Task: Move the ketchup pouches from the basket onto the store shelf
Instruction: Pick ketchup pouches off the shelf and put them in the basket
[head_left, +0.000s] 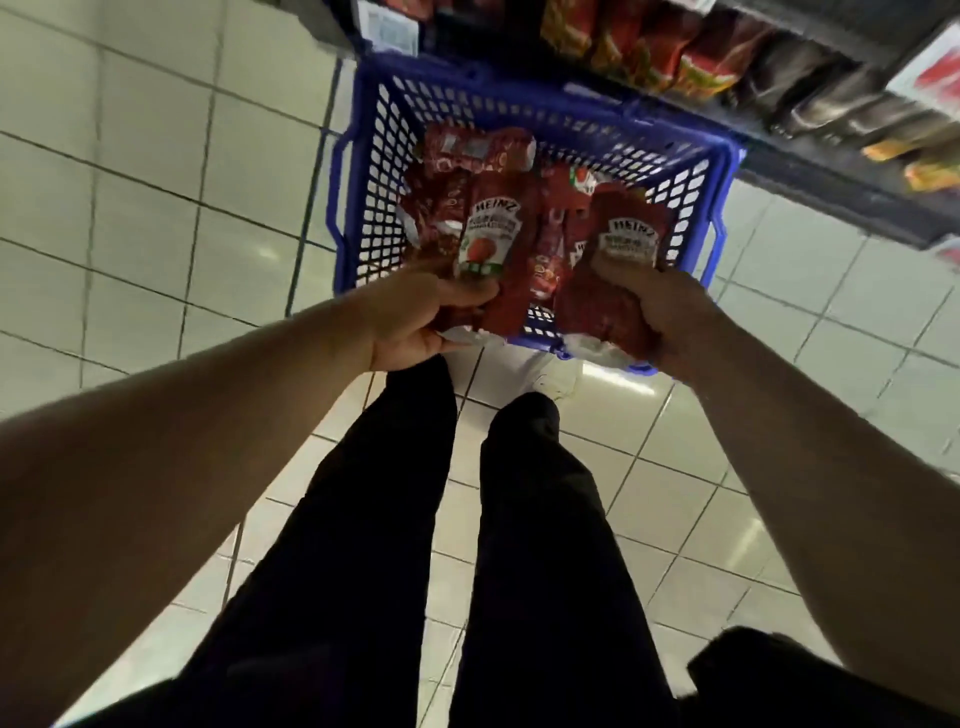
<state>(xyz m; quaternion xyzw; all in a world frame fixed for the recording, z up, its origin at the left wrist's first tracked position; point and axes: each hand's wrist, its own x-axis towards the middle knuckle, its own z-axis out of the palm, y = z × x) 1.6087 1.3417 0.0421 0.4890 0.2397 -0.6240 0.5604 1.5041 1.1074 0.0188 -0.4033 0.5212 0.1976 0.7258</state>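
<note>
A blue plastic basket (363, 156) stands on the tiled floor in front of my feet, holding several red ketchup pouches (478, 148). My left hand (415, 317) grips one Heinz pouch (496, 244) by its lower end, over the basket's near edge. My right hand (660, 317) holds another Heinz pouch (618, 270) the same way, label facing up. Both pouches are lifted slightly above the pile. The store shelf (810, 166) runs along the upper right, just beyond the basket.
The shelf carries rows of red and dark packets (691, 52) with white price tags on its edge. My legs in dark trousers and a white shoe (550, 379) stand right behind the basket. Pale floor tiles (156, 208) spread to the left.
</note>
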